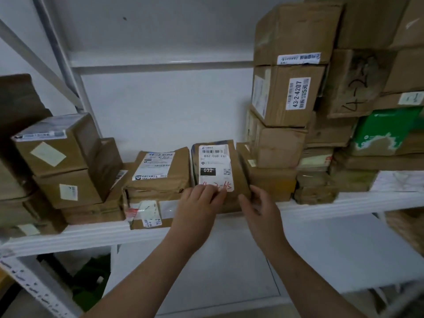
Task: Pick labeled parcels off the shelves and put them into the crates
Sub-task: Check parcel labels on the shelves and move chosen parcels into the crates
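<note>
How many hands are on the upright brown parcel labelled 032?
2. The left hand touches the bottom of the white label on the upright brown paper-wrapped parcel; the right hand grips its lower right edge.

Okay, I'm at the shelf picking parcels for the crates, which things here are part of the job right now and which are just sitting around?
In the job: 032 parcel, held low by left hand and right hand; white shelf under it.
Just sitting: 43-2-4207 box; green package; stacked boxes at left; wrapped parcel to its left.
</note>
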